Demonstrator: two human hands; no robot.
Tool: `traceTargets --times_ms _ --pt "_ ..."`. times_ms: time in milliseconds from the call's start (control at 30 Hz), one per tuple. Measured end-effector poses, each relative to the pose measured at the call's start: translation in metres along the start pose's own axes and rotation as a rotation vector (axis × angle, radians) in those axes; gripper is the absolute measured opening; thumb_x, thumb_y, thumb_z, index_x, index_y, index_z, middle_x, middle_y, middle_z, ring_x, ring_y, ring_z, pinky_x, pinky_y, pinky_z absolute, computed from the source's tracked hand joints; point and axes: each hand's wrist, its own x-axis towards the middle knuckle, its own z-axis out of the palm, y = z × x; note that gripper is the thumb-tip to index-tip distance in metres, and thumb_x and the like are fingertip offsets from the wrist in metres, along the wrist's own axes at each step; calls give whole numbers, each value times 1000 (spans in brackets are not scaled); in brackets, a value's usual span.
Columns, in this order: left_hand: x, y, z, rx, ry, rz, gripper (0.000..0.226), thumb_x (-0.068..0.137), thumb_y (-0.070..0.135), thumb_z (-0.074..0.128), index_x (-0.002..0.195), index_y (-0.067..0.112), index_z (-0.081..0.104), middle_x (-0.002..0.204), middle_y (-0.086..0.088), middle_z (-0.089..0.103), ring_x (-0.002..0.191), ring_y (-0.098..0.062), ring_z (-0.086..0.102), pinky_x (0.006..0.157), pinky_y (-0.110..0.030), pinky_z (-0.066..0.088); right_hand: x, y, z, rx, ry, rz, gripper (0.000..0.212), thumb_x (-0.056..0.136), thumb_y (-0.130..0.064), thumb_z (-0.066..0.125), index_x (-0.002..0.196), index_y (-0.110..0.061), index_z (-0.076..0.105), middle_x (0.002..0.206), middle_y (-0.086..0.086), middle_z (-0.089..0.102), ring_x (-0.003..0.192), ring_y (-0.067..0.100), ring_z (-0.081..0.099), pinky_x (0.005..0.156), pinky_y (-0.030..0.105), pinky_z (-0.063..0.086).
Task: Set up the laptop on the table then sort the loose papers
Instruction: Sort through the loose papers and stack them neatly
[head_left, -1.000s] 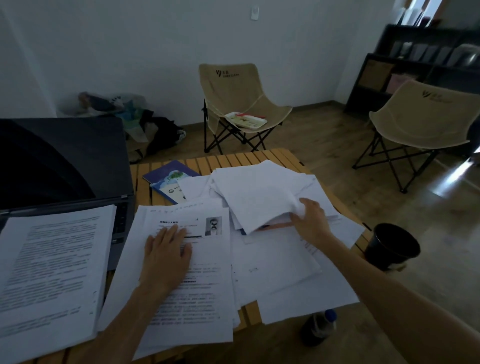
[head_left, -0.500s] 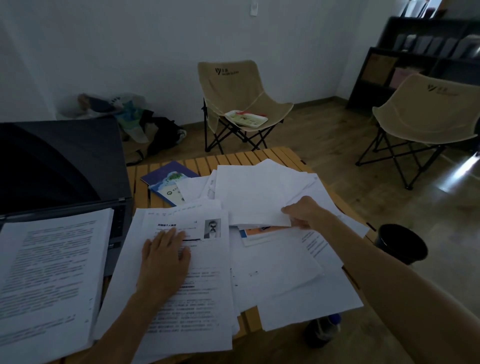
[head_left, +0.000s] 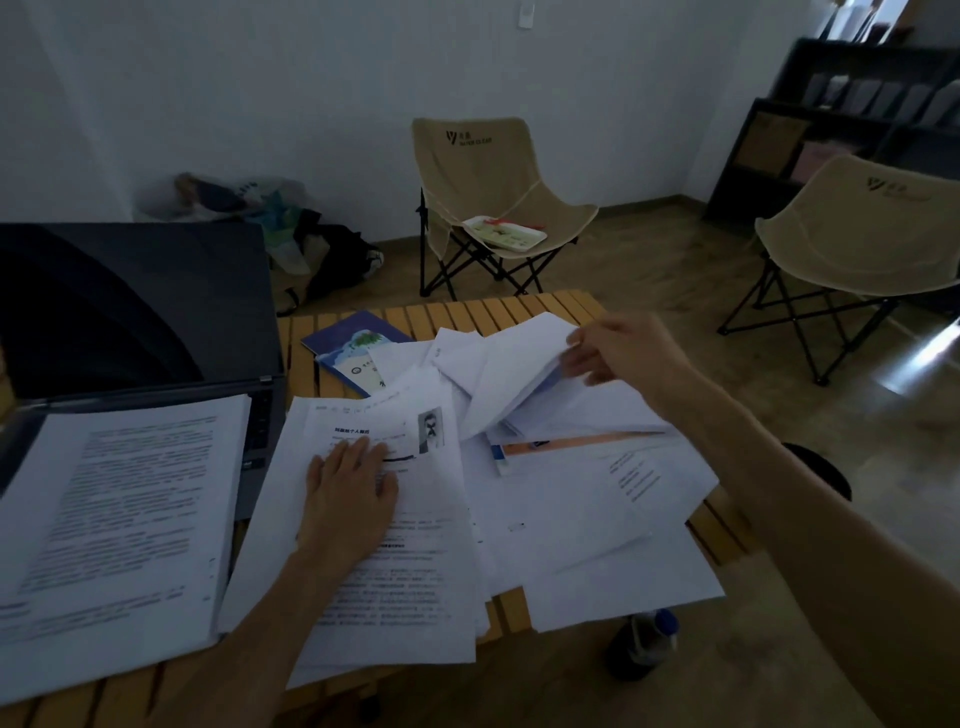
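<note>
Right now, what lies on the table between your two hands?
In the head view, overlapping loose white papers fill the stretch between the left hand and right hand, with an orange-striped sheet among them.

Bare forearms, sleeveless to frame edge

Counts: 1 laptop (head_left: 135, 312), open; 2 folding chairs (head_left: 488, 202) (head_left: 857, 228); 1 slatted table (head_left: 519, 309); 1 blue booklet (head_left: 353, 348); 1 bottle (head_left: 644, 644) on floor; 1 dark bin (head_left: 831, 467); 2 hands (head_left: 348, 499) (head_left: 618, 353); loose papers (head_left: 571, 509) overlap, too many to count, approx a dozen+
</note>
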Motion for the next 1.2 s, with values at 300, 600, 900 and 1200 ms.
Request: traceTargets --times_ms 300,600,900,1200 --pt "0 0 -4 5 -50 -7 54 101 42 30 152 24 29 162 -1 19 151 -21 9 123 -45 0 -48 -94 -1 -445 467 -699 10 98 -32 60 89 -26 60 68 -18 55 61 -6 54 59 1 36" --pt "-11 70 -107 -1333 -53 -31 44 80 47 72 120 34 58 119 4 69 108 -18 66 94 -45 54 -33 -80 12 205 126 -482 11 100 -24 57 98 -13 59 93 -3 69 87 17 71 77 38 62" --pt "-10 32 -150 -1250 189 -150 35 89 12 68 121 22 58 106 3 69 92 -14 67 76 -29 53 -53 30 82 114 -281 -66 23 103 -23 51 113 -9 65 111 13 69 103 30 68 87 51 59" --pt "7 -25 -83 -614 28 -378 14 91 5 54 102 13 57 106 -12 64 74 -15 53 58 -25 39 -48 75 147 52 -489 361 24 100 -23 57 115 -6 62 111 10 70 94 23 69 70 31 57"
